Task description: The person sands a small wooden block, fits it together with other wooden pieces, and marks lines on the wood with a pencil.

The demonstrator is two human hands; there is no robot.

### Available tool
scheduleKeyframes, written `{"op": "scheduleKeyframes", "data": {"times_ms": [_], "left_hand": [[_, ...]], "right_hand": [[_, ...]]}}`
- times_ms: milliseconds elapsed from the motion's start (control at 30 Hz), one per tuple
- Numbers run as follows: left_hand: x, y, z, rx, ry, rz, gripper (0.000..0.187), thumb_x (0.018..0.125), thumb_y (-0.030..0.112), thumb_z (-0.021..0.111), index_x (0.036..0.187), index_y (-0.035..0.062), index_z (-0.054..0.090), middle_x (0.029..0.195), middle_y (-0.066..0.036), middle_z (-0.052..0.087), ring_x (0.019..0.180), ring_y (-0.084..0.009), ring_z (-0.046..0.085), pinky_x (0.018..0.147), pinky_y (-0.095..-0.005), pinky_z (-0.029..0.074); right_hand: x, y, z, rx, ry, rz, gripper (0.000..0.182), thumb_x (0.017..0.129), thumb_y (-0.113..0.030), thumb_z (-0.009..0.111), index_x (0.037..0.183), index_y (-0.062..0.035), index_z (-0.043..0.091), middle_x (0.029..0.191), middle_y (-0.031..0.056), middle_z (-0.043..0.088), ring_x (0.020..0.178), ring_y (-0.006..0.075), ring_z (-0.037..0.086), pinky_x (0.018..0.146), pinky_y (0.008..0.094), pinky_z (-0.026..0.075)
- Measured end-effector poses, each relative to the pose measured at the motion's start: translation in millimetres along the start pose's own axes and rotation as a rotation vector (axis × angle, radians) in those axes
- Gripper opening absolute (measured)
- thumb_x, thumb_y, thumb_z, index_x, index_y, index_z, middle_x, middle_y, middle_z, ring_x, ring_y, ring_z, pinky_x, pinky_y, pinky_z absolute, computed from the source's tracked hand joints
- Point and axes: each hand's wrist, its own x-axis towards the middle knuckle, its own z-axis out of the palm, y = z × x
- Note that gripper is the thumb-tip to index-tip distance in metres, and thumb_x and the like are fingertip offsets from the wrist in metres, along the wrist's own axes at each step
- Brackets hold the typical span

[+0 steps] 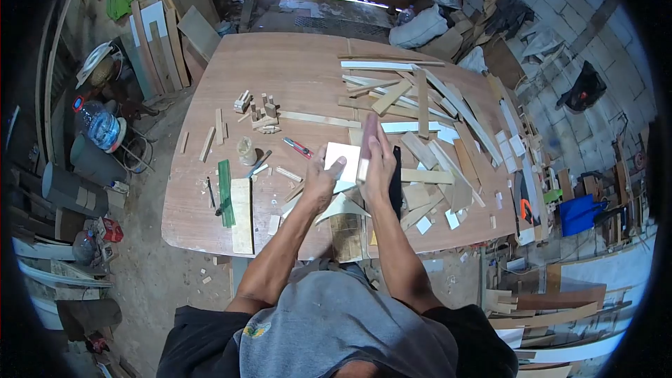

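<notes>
Wooden piece (343, 157) between both hands.

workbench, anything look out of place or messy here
Nothing looks damaged or spilled. The workbench is cluttered: wood strips lie criss-crossed on its right side, small blocks sit left of centre. The left hand and right hand hold a pale wood piece.

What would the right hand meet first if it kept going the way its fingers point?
The right hand points away across the table. Past the reddish strip it holds, the pile of wooden slats lies first in that line, though it may pass above them; height is unclear.
</notes>
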Motion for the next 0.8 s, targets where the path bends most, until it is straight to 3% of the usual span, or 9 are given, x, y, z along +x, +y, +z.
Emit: {"op": "scheduleKeyframes", "data": {"times_ms": [33,133,400,467,533,600,633,767,800], "left_hand": [[2.1,-2.2,-2.8,-0.036,0.045,-0.005,0.027,0.095,0.003,0.062,0.12,-0.0014,0.053,0.104,-0.008,0.064,0.093,-0.0144,0.063,0.082,-0.0287,0.054],[10.0,-0.7,-10.2,-0.21,0.101,-0.021,0.032,0.095,0.002,0.062,0.124,-0.0022,0.05,0.106,-0.01,0.063,0.092,-0.0149,0.063,0.083,-0.0289,0.053],[5.2,10.7,-23.8,0.01,-0.043,-0.04,0.036,0.095,0.005,0.063,0.127,0.0,0.048,0.109,-0.009,0.063,0.095,-0.0148,0.064,0.081,-0.0297,0.056],[7.3,16.8,-33.8,0.027,0.012,-0.044,0.034,0.094,0.007,0.067,0.125,0.0025,0.052,0.12,-0.007,0.061,0.1,-0.0133,0.064,0.084,-0.0302,0.054],[16.7,20.9,-50.3,0.012,-0.03,-0.049,0.029,0.09,0.001,0.067,0.118,0.0055,0.061,0.125,-0.007,0.061,0.108,-0.0157,0.061,0.093,-0.0311,0.05],[18.1,21.5,-56.9,0.364,-0.245,0.202,0.032,0.082,-0.004,0.065,0.112,0.0088,0.068,0.129,-0.008,0.059,0.121,-0.0193,0.055,0.106,-0.0347,0.041],[18.4,18.3,-52.4,0.288,-0.209,0.19,0.034,0.076,-0.008,0.062,0.103,0.0091,0.073,0.138,-0.01,0.051,0.132,-0.0233,0.045,0.111,-0.0349,0.037],[19.4,19.9,-52.6,0.209,-0.248,0.152,0.037,0.077,-0.008,0.061,0.11,0.0068,0.071,0.144,-0.01,0.044,0.133,-0.0231,0.045,0.112,-0.0343,0.036],[19.7,22.3,-55.3,-0.132,-0.3,0.007,0.043,0.08,-0.006,0.062,0.12,0.0073,0.065,0.144,-0.01,0.045,0.13,-0.0229,0.048,0.112,-0.0366,0.037]], "right_hand": [[-16.6,-5.7,0.0,-0.099,0.035,-0.016,0.051,0.1,-0.025,0.051,0.144,0.0005,0.05,0.142,0.0204,0.055,0.131,0.0271,0.051,0.11,0.0337,0.037],[-68.3,10.9,-9.6,-0.222,-0.099,-0.08,0.05,0.101,-0.025,0.053,0.143,0.0021,0.051,0.139,0.0194,0.056,0.13,0.0262,0.052,0.109,0.0342,0.037],[38.7,-15.1,21.1,-0.104,-0.061,-0.162,0.051,0.1,-0.026,0.056,0.141,0.004,0.052,0.141,0.0196,0.054,0.131,0.0263,0.05,0.11,0.0346,0.036],[15.7,-7.0,18.4,-0.023,-0.027,-0.075,0.054,0.101,-0.027,0.054,0.144,0.003,0.048,0.145,0.0173,0.051,0.132,0.0245,0.049,0.11,0.0337,0.037],[-13.3,2.1,16.0,0.395,-0.024,0.186,0.055,0.102,-0.025,0.051,0.149,0.0021,0.042,0.148,0.0153,0.048,0.132,0.0223,0.049,0.11,0.0321,0.037],[-32.7,7.6,17.3,0.393,-0.085,0.309,0.056,0.102,-0.023,0.049,0.151,0.0029,0.038,0.15,0.0138,0.046,0.133,0.0203,0.048,0.111,0.0306,0.036],[-36.9,2.9,21.4,0.344,-0.083,0.265,0.055,0.103,-0.023,0.047,0.15,0.0033,0.039,0.151,0.0147,0.046,0.135,0.0202,0.046,0.113,0.0304,0.034],[-29.9,29.3,22.6,0.235,-0.056,0.106,0.052,0.102,-0.02,0.049,0.149,0.0025,0.042,0.149,0.0153,0.047,0.133,0.0224,0.048,0.112,0.0324,0.035],[-29.1,26.7,21.2,0.236,-0.06,0.106,0.052,0.102,-0.02,0.049,0.149,0.0025,0.042,0.149,0.0153,0.047,0.133,0.0224,0.048,0.112,0.0324,0.035]]}}
